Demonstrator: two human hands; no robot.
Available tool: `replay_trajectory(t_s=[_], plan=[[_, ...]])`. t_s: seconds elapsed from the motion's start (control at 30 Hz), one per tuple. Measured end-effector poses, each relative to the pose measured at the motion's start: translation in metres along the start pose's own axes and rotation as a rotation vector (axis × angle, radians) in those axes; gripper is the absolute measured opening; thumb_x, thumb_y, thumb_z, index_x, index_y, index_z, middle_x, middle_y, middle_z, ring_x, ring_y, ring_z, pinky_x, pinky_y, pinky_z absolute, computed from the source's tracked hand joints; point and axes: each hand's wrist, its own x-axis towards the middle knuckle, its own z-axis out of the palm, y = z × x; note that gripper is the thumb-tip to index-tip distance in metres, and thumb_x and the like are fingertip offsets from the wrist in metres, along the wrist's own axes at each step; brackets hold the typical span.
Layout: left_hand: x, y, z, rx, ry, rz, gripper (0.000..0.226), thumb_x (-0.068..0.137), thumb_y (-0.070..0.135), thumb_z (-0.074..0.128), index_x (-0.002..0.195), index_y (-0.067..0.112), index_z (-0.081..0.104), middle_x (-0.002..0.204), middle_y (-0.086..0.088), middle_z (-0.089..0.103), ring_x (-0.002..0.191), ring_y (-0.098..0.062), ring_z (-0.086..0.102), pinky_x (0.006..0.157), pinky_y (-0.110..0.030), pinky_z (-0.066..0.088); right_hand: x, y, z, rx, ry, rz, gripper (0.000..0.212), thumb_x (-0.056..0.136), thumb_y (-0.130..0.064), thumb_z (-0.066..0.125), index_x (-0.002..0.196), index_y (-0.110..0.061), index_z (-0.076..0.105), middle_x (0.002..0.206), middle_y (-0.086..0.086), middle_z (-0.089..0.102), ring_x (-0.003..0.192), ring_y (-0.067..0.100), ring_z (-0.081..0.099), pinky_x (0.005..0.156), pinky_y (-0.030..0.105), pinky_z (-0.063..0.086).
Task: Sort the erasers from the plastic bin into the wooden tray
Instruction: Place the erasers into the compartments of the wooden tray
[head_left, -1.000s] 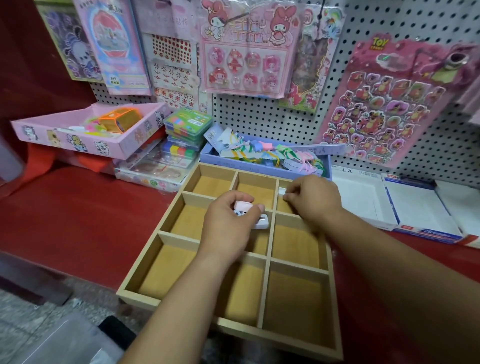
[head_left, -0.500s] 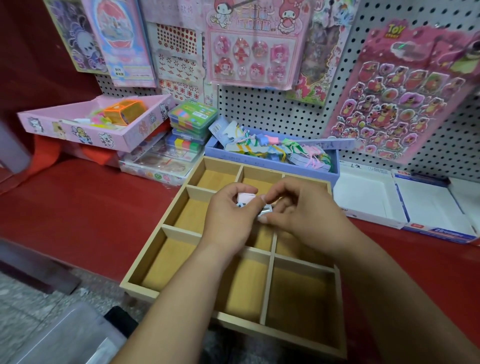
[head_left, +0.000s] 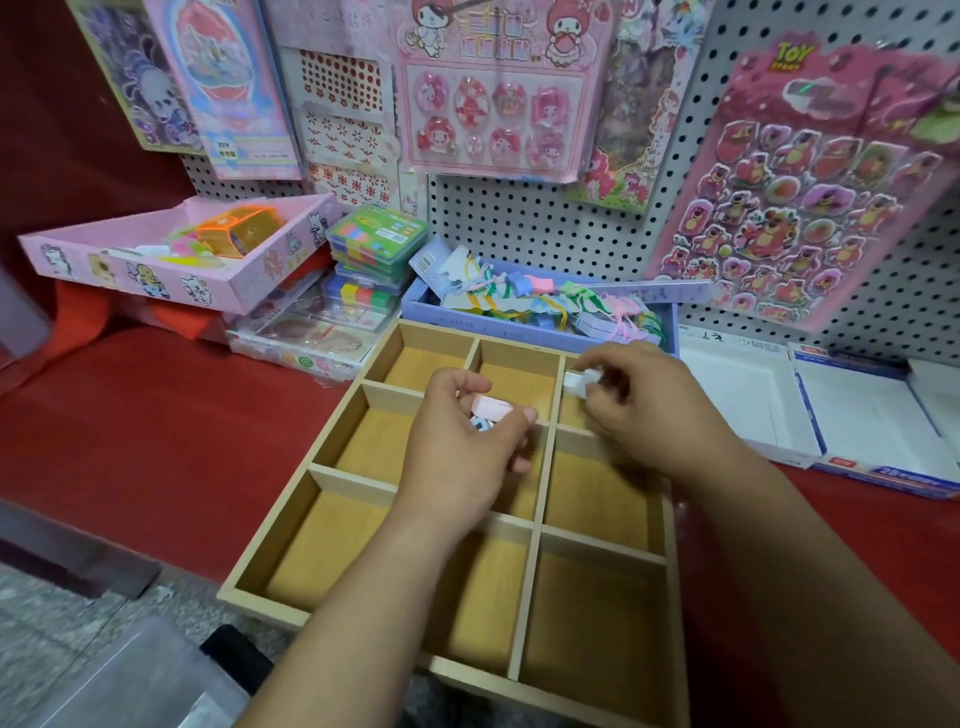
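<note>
Holding one eraser per hand, both over the tray (head_left: 265, 610).

- Left grip (head_left: 462, 452): clenched round a pink eraser (head_left: 491, 407). It sits at the top of the grip, pinched between thumb and curled fingers, long side roughly level. A small white-blue piece (head_left: 480, 423) shows just under it in the same grip; can't tell what it is.
- Right grip (head_left: 654, 410): fingertips pinch a white eraser (head_left: 579, 381). It sticks out of the grip's left end, toward the left grip. It's motion-blurred, so the shape is unclear.
- The two erasers are near each other but apart, white one up and right of the pink.
- Tray lies directly under both grips, on the red desk (head_left: 156, 431). Left grip hangs over the middle column, near the divider below the back row. Right grip hangs over the back right compartment. Can't tell whether either eraser touches the wood.
- Blue box (head_left: 670, 327) of coloured tags sits just beyond the right grip, against the tray's back edge.
- White boxes (head_left: 743, 405) lie to the right of the right grip.
- Clear bin (head_left: 130, 680) is well apart from the left grip, down beside the forearm and below the desk edge. Only part of it is in view.
</note>
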Motion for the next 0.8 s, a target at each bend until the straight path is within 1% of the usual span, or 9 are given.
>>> replay_trajectory(t_s=[0.03, 0.13, 0.23, 0.3, 0.43, 0.53, 0.6, 0.7, 0.8], plan=[[0.0, -0.002, -0.001, 0.044, 0.003, 0.006, 0.035, 0.087, 0.016, 0.079, 0.105, 0.02, 0.049, 0.097, -0.012, 0.069, 0.054, -0.015, 0.06, 0.052, -0.027, 0.05, 0.001, 0.004, 0.001, -0.035, -0.003, 0.015, 0.02, 0.089, -0.017, 0.065, 0.102, -0.031, 0.067, 0.087, -0.008, 0.058, 0.077, 0.006, 0.056, 0.07, 0.028, 0.042], [0.002, -0.004, -0.004, 0.14, 0.015, 0.038, 0.036, 0.081, 0.027, 0.084, 0.099, 0.024, 0.053, 0.091, -0.012, 0.071, 0.059, -0.015, 0.055, 0.055, -0.032, 0.045, 0.004, 0.01, 0.004, -0.145, -0.051, 0.04, 0.011, 0.09, -0.021, 0.067, 0.094, -0.03, 0.062, 0.081, -0.012, 0.061, 0.078, 0.011, 0.057, 0.069, 0.031, 0.048], [0.001, -0.002, -0.005, 0.131, 0.014, 0.053, 0.029, 0.082, 0.023, 0.084, 0.101, 0.024, 0.062, 0.089, -0.01, 0.07, 0.057, -0.014, 0.053, 0.055, -0.033, 0.046, 0.009, 0.012, 0.008, -0.219, -0.076, 0.059, 0.008, 0.092, -0.023, 0.068, 0.088, -0.029, 0.065, 0.086, -0.011, 0.065, 0.085, 0.015, 0.059, 0.074, 0.034, 0.051], [-0.001, -0.001, -0.005, 0.123, -0.007, 0.053, 0.027, 0.084, 0.019, 0.082, 0.104, 0.025, 0.066, 0.089, -0.01, 0.07, 0.054, -0.014, 0.052, 0.053, -0.031, 0.047, 0.011, 0.015, 0.011, -0.253, -0.063, 0.067, 0.01, 0.092, -0.023, 0.069, 0.084, -0.029, 0.068, 0.088, -0.011, 0.067, 0.089, 0.016, 0.06, 0.078, 0.035, 0.051], [-0.002, -0.004, -0.004, 0.157, -0.041, 0.042, 0.032, 0.087, 0.015, 0.079, 0.114, 0.029, 0.069, 0.09, -0.005, 0.07, 0.051, -0.007, 0.054, 0.048, -0.02, 0.046, 0.014, 0.013, 0.014, -0.275, -0.043, 0.092, 0.005, 0.093, -0.032, 0.07, 0.089, -0.03, 0.067, 0.087, -0.012, 0.065, 0.09, 0.017, 0.059, 0.082, 0.035, 0.048], [-0.001, -0.006, -0.003, 0.198, -0.034, 0.046, 0.035, 0.089, 0.017, 0.077, 0.119, 0.03, 0.068, 0.089, 0.002, 0.067, 0.055, -0.01, 0.057, 0.047, -0.018, 0.045, 0.014, 0.012, 0.015, -0.301, -0.038, 0.102, 0.012, 0.091, -0.038, 0.071, 0.092, -0.029, 0.063, 0.088, -0.009, 0.067, 0.088, 0.018, 0.059, 0.077, 0.035, 0.049], [0.0, -0.008, -0.003, 0.218, -0.029, 0.041, 0.039, 0.089, 0.018, 0.077, 0.122, 0.031, 0.063, 0.093, 0.001, 0.068, 0.056, -0.01, 0.057, 0.047, -0.018, 0.045, 0.015, 0.012, 0.015, -0.318, -0.04, 0.108, 0.009, 0.092, -0.036, 0.07, 0.09, -0.028, 0.066, 0.088, -0.008, 0.068, 0.087, 0.018, 0.059, 0.074, 0.034, 0.048], [0.002, -0.011, -0.004, 0.24, -0.008, 0.038, 0.035, 0.087, 0.02, 0.079, 0.112, 0.028, 0.056, 0.092, -0.001, 0.069, 0.054, -0.011, 0.058, 0.046, -0.022, 0.044, 0.016, 0.011, 0.017, -0.355, -0.039, 0.117, 0.007, 0.093, -0.035, 0.069, 0.09, -0.03, 0.072, 0.093, -0.008, 0.07, 0.089, 0.018, 0.059, 0.077, 0.033, 0.048], [0.001, -0.01, -0.004, 0.225, -0.02, 0.045, 0.028, 0.086, 0.02, 0.08, 0.102, 0.026, 0.057, 0.087, -0.002, 0.071, 0.05, -0.016, 0.056, 0.046, -0.027, 0.044, 0.018, 0.011, 0.02, -0.352, -0.021, 0.14, 0.008, 0.092, -0.036, 0.071, 0.091, -0.031, 0.076, 0.096, -0.006, 0.071, 0.092, 0.018, 0.06, 0.084, 0.037, 0.051]])
